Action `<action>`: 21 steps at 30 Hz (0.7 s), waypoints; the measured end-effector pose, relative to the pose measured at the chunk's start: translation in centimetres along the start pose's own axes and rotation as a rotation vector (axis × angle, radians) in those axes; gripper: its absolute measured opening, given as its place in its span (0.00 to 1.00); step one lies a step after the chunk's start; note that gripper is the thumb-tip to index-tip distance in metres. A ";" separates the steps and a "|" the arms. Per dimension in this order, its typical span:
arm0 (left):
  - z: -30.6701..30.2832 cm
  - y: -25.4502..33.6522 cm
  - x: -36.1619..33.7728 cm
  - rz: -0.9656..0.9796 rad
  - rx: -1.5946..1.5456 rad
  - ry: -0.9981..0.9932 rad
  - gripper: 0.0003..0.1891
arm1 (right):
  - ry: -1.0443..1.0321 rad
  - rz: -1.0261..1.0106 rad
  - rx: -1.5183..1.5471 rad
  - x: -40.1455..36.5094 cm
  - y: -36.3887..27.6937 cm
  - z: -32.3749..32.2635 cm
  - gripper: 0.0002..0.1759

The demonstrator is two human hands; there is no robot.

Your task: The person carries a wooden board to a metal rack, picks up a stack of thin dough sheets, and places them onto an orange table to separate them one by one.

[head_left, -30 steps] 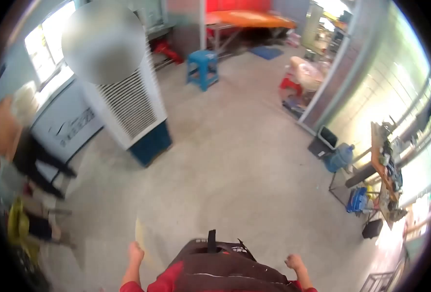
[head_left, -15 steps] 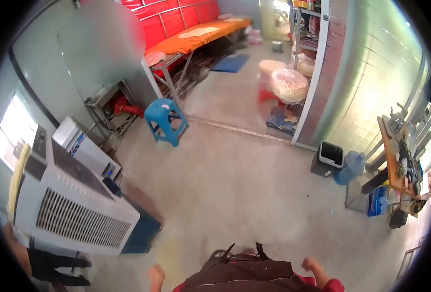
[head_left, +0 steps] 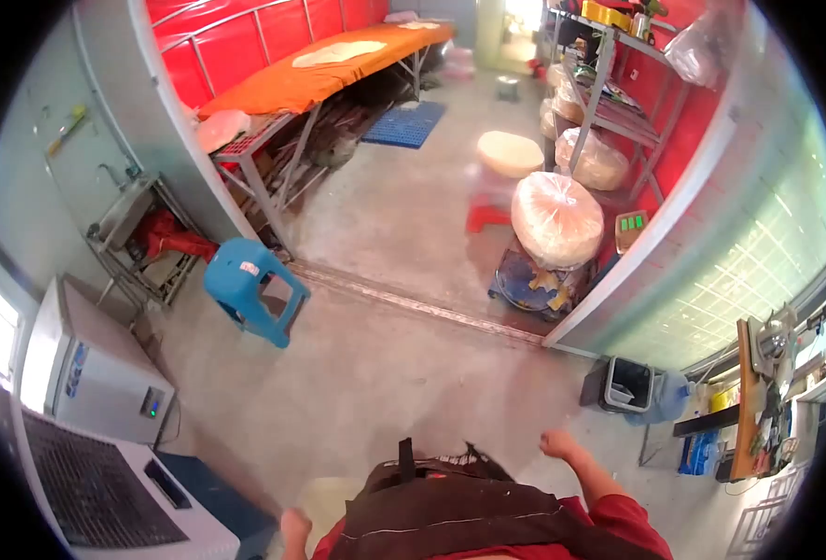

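My left hand [head_left: 295,525] hangs low at the bottom edge, its fingers curled in and nothing seen in them. My right hand [head_left: 555,444] is stretched a little forward on the right, in a loose fist with nothing visible inside. Between them is the dark brown apron [head_left: 459,518] over my red sleeves. Neither hand touches any object. Beyond the right hand, a black bin [head_left: 629,385] stands on the floor. To the left lies an air cooler [head_left: 105,485] at the frame's corner.
A blue stool [head_left: 256,289] stands before the floor track of a doorway [head_left: 413,301]. Past it are a large filled plastic bag [head_left: 557,222], a metal shelf [head_left: 618,121] and a long orange-covered table [head_left: 329,70]. A white appliance [head_left: 96,373] is at left; a cluttered wooden table [head_left: 747,401] at right.
My view has moved forward toward the doorway, so the stool and bag look nearer. My right hand has swung forward. The person at lower left has left the view.
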State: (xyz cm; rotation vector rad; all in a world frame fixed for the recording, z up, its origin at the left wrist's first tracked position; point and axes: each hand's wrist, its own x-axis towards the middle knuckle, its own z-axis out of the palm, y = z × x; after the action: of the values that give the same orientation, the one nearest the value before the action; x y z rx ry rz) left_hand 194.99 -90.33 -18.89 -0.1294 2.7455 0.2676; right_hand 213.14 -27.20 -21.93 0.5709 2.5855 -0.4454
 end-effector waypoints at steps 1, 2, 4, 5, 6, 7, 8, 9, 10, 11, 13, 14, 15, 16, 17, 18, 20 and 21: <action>-3.0 4.3 2.8 0.003 0.057 -0.031 0.09 | -0.181 -0.085 -0.089 -0.2 -0.5 -1.7 0.16; -5.0 7.9 6.0 0.008 0.089 -0.038 0.09 | -0.379 -0.058 -0.134 0.4 -0.2 -1.9 0.16; -7.3 13.7 12.6 0.026 0.150 -0.057 0.09 | -0.307 0.174 0.080 0.9 1.1 -0.8 0.16; -7.9 16.2 15.8 0.047 0.160 -0.049 0.09 | -0.235 0.281 0.132 1.9 1.9 -0.1 0.15; -8.5 18.6 18.7 0.068 0.172 -0.045 0.09 | -0.167 0.391 0.183 2.4 2.7 0.9 0.14; -9.0 20.9 21.3 0.089 0.183 -0.046 0.09 | -0.329 0.311 0.247 4.1 5.7 3.6 0.14; -9.1 22.8 23.6 0.093 0.173 -0.023 0.09 | -0.490 0.235 0.320 5.9 8.4 5.9 0.14; -9.6 23.9 25.8 0.102 0.168 0.003 0.09 | -0.543 0.295 0.398 8.4 9.0 3.7 0.14; -10.5 26.4 28.5 0.118 0.154 0.032 0.09 | -0.593 0.360 0.471 11.0 8.8 0.2 0.14; -11.6 28.9 31.2 0.123 0.149 0.067 0.09 | -0.569 0.358 0.482 14.5 10.5 -0.2 0.14; -14.6 32.1 34.6 0.079 0.157 0.139 0.08 | -0.450 0.192 0.207 22.3 7.1 -10.8 0.16; -16.4 34.2 36.9 0.083 0.189 0.162 0.08 | -0.385 0.203 0.179 27.0 5.5 -17.2 0.14; -18.1 36.0 38.7 0.066 0.171 0.150 0.08 | -0.111 0.247 0.182 31.6 5.2 -20.6 0.13; -19.6 37.6 41.1 0.052 0.140 0.139 0.08 | 0.070 0.208 0.195 36.3 4.8 -24.8 0.13; -21.0 39.5 43.7 0.044 0.109 0.131 0.08 | 0.113 0.124 0.133 41.5 4.5 -29.2 0.12; -22.3 41.7 46.2 0.039 0.037 0.085 0.09 | 0.225 0.083 0.157 46.2 3.4 -33.7 0.11; -25.1 45.7 50.8 0.032 -0.092 -0.017 0.11 | 0.196 0.042 0.141 54.4 0.3 -43.4 0.12; -25.9 47.4 53.5 0.108 -0.114 -0.006 0.12 | 0.263 -0.021 0.172 57.7 -1.0 -47.2 0.11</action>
State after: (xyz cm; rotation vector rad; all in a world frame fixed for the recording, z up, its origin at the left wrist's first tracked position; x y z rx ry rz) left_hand 130.28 -52.13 -7.52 -0.0110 2.7352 0.4532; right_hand 148.98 8.91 -10.19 0.7039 2.8227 -0.6434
